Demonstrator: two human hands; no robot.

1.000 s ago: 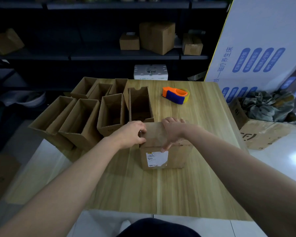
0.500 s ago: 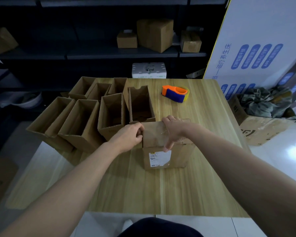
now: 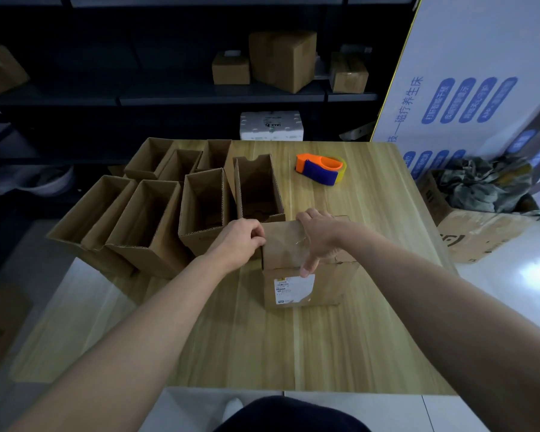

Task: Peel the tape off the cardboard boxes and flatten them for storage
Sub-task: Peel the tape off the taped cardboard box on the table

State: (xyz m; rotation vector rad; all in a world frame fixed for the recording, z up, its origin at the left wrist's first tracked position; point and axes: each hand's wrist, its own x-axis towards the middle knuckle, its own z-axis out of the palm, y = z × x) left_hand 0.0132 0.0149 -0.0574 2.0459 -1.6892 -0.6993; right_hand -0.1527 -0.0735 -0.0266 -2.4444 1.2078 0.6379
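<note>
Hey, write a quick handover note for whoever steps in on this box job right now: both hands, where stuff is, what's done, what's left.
Left hand grips the left top edge of the sealed box; right hand holds its top, thumb on the front face.
The sealed box stands mid-table, with clear tape across its top.
Seven open-topped boxes stand upright to its left; the tape dispenser lies behind.
Done: nothing in view is flattened.
Left: peel this tape, then flatten every box.

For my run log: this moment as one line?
labelled box: closed, upright | left hand: grips its top left edge | right hand: grips its top, thumb on front | tape dispenser: untouched behind
</note>
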